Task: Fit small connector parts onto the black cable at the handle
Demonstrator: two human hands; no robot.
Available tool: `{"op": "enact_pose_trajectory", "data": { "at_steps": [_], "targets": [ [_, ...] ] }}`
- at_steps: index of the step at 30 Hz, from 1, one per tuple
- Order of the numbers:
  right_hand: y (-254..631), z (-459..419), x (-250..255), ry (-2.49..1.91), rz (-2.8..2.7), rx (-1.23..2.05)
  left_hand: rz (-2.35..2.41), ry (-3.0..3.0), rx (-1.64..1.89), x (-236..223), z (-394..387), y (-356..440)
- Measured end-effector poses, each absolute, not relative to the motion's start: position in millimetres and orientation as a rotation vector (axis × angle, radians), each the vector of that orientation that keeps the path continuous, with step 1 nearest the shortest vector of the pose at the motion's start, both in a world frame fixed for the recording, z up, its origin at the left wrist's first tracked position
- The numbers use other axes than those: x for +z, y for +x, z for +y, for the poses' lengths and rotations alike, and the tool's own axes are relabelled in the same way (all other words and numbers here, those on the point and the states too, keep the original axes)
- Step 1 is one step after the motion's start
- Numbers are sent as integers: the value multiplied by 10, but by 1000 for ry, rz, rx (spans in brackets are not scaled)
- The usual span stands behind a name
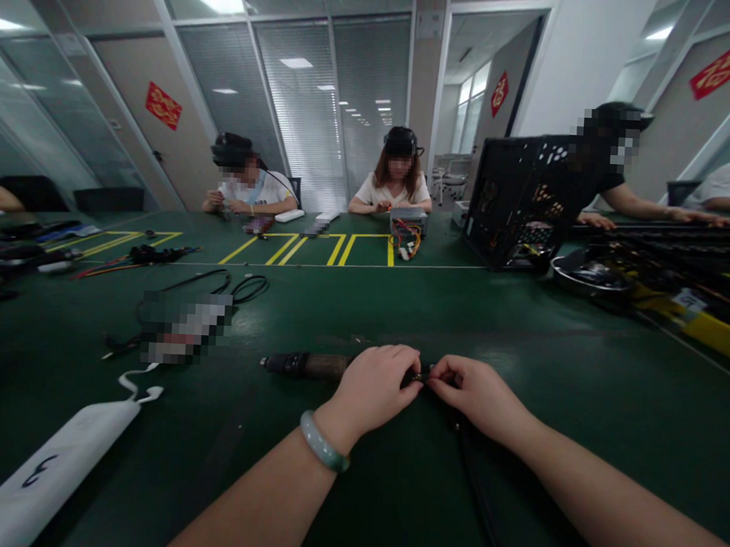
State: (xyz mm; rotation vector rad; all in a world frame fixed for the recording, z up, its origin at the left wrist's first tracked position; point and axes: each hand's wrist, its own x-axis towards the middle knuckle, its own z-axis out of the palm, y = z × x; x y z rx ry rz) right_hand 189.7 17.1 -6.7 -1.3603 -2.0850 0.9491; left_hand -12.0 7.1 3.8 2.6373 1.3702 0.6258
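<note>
A dark electric screwdriver lies across the green table in front of me, its narrow metal tip pointing left. My left hand, with a pale green bangle on the wrist, is closed over the tool's rear end and hides it. Just to the right, my right hand pinches the end of a black cable in its fingertips. Between the two hands shows a small metallic part; whether it is joined to the tool, I cannot tell. From there the cable runs down toward me.
A white power strip lies at front left, near a blurred-out object and black cables. At right stand an open black computer case, a metal bowl and a yellow-edged rack. Several people sit around the table.
</note>
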Motion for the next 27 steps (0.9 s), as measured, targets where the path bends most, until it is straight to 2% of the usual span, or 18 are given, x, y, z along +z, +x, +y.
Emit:
{"op": "enact_pose_trajectory", "data": {
  "at_steps": [27],
  "targets": [
    [1892, 164, -62, -1362, -2084, 942, 1348, 2625, 672, 39, 75, -117]
  ]
}}
